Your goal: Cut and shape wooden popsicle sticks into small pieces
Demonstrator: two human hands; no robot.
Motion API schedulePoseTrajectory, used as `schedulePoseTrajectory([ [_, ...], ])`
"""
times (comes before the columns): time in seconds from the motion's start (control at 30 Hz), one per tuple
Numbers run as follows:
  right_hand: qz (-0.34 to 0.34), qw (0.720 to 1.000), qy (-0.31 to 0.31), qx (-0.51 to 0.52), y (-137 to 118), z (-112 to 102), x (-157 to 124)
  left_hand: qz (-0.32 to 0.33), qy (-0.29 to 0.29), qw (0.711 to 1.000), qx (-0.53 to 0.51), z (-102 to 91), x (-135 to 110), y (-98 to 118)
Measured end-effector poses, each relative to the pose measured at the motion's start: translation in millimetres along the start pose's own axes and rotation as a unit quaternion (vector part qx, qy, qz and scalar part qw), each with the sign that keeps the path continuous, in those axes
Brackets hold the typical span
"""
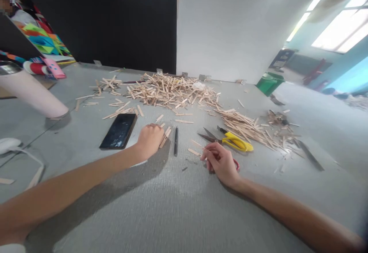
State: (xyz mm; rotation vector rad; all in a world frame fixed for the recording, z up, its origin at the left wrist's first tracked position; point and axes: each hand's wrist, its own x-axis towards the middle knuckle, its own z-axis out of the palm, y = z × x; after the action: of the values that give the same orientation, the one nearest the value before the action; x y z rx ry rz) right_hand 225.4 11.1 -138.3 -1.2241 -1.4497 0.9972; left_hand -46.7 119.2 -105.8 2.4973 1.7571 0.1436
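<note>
Grey textured table (178, 207), with black and white wall panels behind it and a bright window at the far right.

Left hand (149, 140) rests knuckles up, curled into a loose fist. Its fingertips sit against a few short sticks (166, 136). Can't tell if it grips anything underneath.

Right hand (221, 163) has its fingers bent, and thumb and forefinger appear to pinch the near end of a thin stick (197, 145). That stick is pale wood, flat and narrow, and angles away to the left of the hand. Another loose stick (194, 152) lies just beside it on the table. A red bit (236, 165) pokes out under the palm, unclear what it is.

Black pen (176, 141) lies between the two hands. Yellow-handled scissors (230, 141) lie just beyond the right hand, blades open. A dark phone (119, 131) lies flat to the left of the left hand.

Further back is a big heap of sticks (169, 90), and a second scatter (247, 126) runs off to the right. A pink cylinder (31, 92) stands at the far left and a green bin (269, 82) at the back right. Another person sits at the top left corner beside coloured paper (43, 40).
</note>
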Motion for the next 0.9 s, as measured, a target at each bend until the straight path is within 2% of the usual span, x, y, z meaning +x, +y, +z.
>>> schedulePoseTrajectory([
  [0.13,-0.002,1.0,0.002,-0.007,1,0,1,-0.032,-0.045,0.996,0.063,-0.8,1,4],
  [0.3,0.009,1.0,-0.009,-0.004,4,-1,0,-0.039,-0.062,0.995,0.065,-2.7,3,1],
  [0.47,0.008,1.0,-0.018,-0.004,5,-1,0,-0.039,-0.032,0.999,-0.012,-3.3,3,-1],
  [0.6,-0.013,1.0,-0.004,-0.01,5,0,1,-0.007,0.013,0.993,-0.121,-2.0,-5,13],
  [0.67,-0.026,1.0,0.004,-0.01,5,0,2,0.031,0.028,0.979,-0.199,3.8,-17,28],
  [0.8,-0.039,0.999,-0.004,-0.008,6,-1,-1,0.105,0.02,0.925,-0.364,27.2,-48,58],
  [0.9,-0.049,0.999,-0.017,-0.008,3,-3,-7,0.133,0.011,0.895,-0.426,42.1,-63,69],
])
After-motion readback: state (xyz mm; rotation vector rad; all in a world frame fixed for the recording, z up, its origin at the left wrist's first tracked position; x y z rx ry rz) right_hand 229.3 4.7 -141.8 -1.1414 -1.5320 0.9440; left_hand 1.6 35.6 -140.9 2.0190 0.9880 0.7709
